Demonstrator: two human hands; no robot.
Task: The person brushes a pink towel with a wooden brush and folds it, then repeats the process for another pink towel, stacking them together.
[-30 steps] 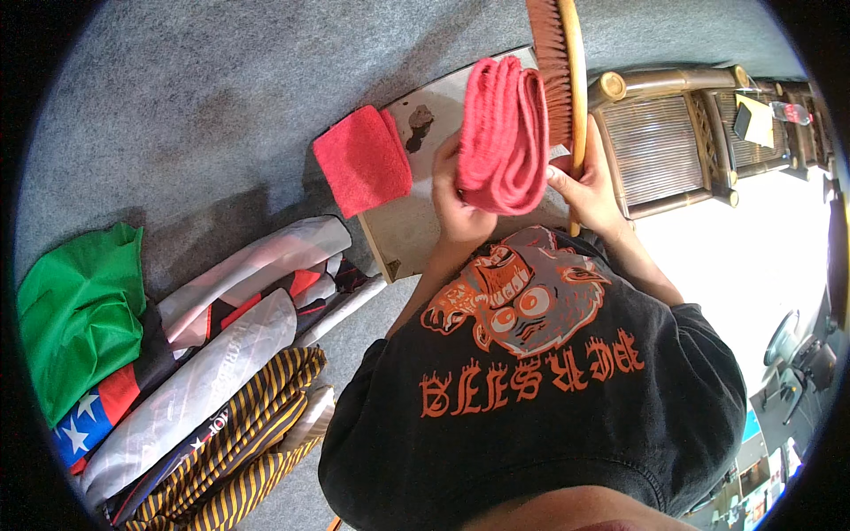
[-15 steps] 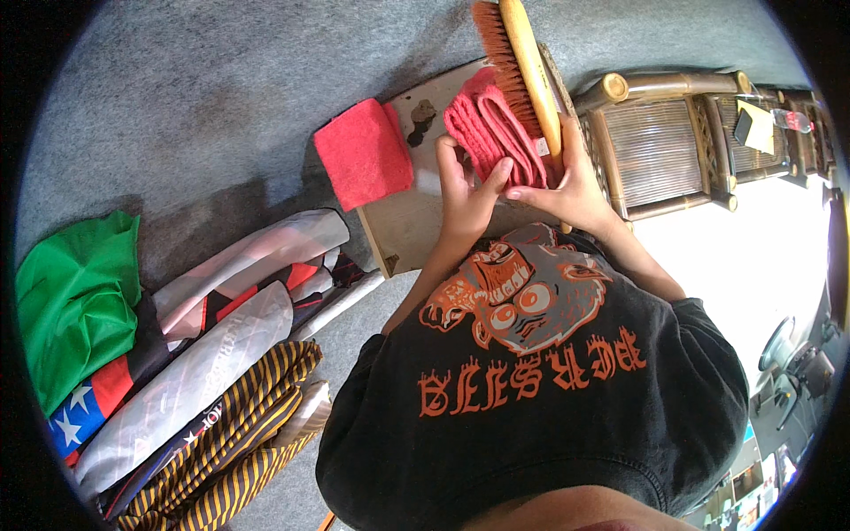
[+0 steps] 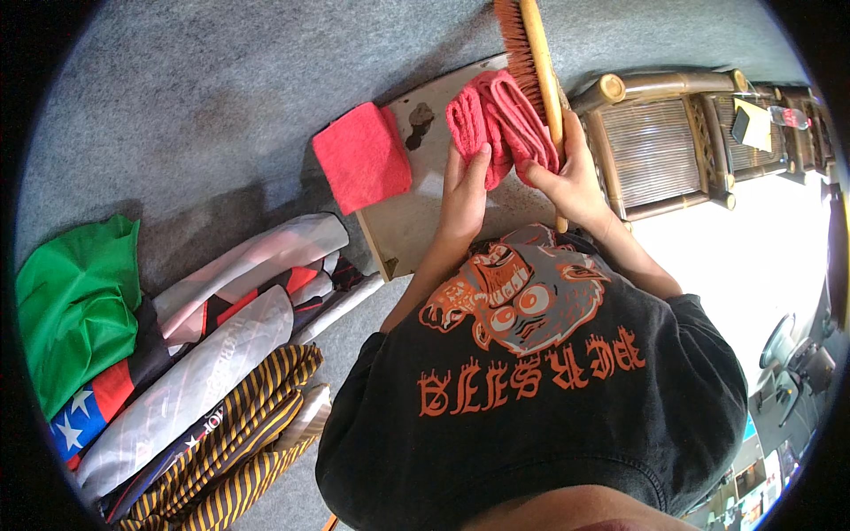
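Two hands on one item: left hand (image 3: 466,193) and right hand (image 3: 577,184) both grasp a folded red cloth (image 3: 498,119) between them. Left grip: thumb up along the near left side of the cloth, other fingers mostly hidden. Right grip: thumb pressed on the near right corner. Cloth is bunched in thick layers, edges facing the person, and looks held up over the pale grey surface (image 3: 400,228).

Brush (image 3: 541,69) sits just right of the cloth: long wooden handle, reddish-brown bristles facing left. Handle runs between cloth and right fingers, lower end poking out below the hand. Can't tell whether the right grip carries its weight or it leans on something.

Second red cloth (image 3: 361,157), folded into a flat square, lies at the left edge of the surface, well apart from both hands. Dark patch (image 3: 420,126) on the surface between the two cloths.

Left, on the grey carpet (image 3: 204,80): green cloth (image 3: 75,296), whitish rolled bundle (image 3: 199,380), black-and-yellow striped cloth (image 3: 243,425), all close together. Right of the brush: bamboo seat (image 3: 655,150). Near: the person's black shirt (image 3: 540,442) with an orange-and-grey print.
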